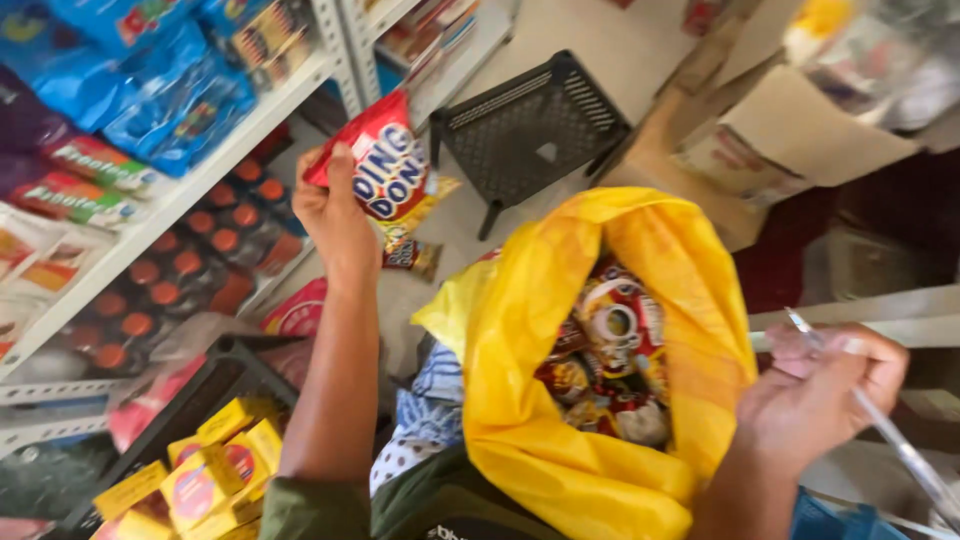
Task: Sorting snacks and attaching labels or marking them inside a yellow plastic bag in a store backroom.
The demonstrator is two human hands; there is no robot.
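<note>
My left hand [335, 215] is raised near the shelf and grips a red snack packet [380, 160] with a blue and white label, with more joined packets [410, 235] hanging below it. A big yellow plastic bag [560, 420] stands open in front of me, filled with several red and brown snack packets [605, 360]. My right hand [815, 395] is at the bag's right rim and holds a clear pen [880, 420] pointing down to the right.
White metal shelves [190, 185] at left carry blue, purple and red snack bags. A black crate [215, 375] with yellow boxes [215, 470] sits at lower left. A black plastic stool [530, 125] and a cardboard box [780, 135] stand on the floor beyond.
</note>
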